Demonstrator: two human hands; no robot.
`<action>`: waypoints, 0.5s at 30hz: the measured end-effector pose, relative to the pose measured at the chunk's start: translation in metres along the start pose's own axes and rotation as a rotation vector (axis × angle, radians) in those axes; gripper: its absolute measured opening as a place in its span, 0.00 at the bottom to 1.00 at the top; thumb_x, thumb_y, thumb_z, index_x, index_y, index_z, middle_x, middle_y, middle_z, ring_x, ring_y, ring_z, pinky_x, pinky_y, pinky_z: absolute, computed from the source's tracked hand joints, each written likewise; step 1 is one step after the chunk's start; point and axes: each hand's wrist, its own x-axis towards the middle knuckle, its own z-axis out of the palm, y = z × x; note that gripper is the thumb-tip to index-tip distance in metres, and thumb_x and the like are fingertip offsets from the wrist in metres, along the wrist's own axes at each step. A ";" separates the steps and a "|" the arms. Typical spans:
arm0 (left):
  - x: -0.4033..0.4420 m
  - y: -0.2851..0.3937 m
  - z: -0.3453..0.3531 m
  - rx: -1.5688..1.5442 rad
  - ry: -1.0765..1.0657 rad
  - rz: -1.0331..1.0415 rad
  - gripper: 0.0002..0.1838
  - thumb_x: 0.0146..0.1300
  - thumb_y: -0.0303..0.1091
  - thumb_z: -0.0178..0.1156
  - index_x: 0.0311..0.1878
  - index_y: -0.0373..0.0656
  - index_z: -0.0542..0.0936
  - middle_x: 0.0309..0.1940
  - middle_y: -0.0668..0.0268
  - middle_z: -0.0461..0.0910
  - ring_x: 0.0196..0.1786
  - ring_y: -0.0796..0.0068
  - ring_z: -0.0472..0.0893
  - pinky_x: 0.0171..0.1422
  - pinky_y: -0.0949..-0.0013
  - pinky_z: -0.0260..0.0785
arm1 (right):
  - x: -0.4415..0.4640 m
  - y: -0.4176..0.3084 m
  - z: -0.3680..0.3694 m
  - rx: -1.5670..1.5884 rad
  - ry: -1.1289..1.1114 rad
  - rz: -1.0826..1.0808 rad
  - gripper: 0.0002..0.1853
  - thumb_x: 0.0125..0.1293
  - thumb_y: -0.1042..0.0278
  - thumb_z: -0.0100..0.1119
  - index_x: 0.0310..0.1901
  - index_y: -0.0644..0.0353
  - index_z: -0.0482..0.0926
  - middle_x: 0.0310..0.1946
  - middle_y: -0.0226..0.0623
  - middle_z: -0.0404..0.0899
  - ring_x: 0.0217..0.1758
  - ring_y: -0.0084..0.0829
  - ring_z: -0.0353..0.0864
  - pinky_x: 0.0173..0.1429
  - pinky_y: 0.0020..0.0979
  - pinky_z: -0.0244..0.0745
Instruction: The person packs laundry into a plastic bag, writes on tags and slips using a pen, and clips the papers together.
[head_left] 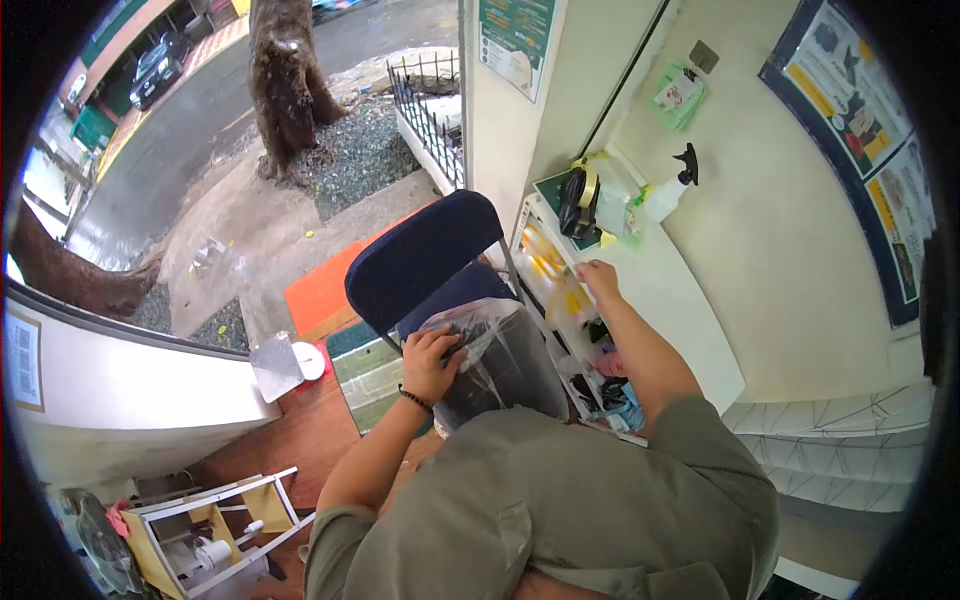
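My left hand (432, 362) rests on a clear plastic bag (505, 365) with dark contents, its fingers curled at the bag's upper left corner. The bag lies against a dark blue folding chair (425, 255). On the right, my right hand (598, 280) is closed at the edge of an open drawer (617, 432) under a white counter; what it grips is too small to make out. Yellow, black, pink and blue items fill the drawer.
On the white counter (690, 320) are a spray bottle (665, 198), a black and yellow roll-like object (578, 203) and papers. A white-framed shelf (215, 535) stands lower left. An orange mat (325, 290) lies beyond the chair, near a tree trunk (287, 85).
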 end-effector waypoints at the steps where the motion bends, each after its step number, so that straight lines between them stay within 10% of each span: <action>1: -0.001 -0.001 -0.001 0.004 0.000 0.001 0.13 0.53 0.36 0.72 0.42 0.45 0.85 0.48 0.61 0.84 0.50 0.58 0.79 0.58 0.57 0.69 | -0.012 -0.015 0.008 0.190 -0.129 0.002 0.12 0.55 0.58 0.68 0.33 0.59 0.84 0.34 0.34 0.86 0.33 0.31 0.85 0.36 0.34 0.73; 15: -0.020 0.014 -0.006 -0.052 0.007 -0.182 0.24 0.49 0.37 0.74 0.48 0.42 0.77 0.45 0.63 0.83 0.48 0.56 0.78 0.56 0.58 0.68 | -0.174 -0.132 0.112 0.654 -0.724 0.417 0.09 0.63 0.61 0.60 0.40 0.53 0.84 0.36 0.22 0.84 0.27 0.18 0.74 0.29 0.21 0.62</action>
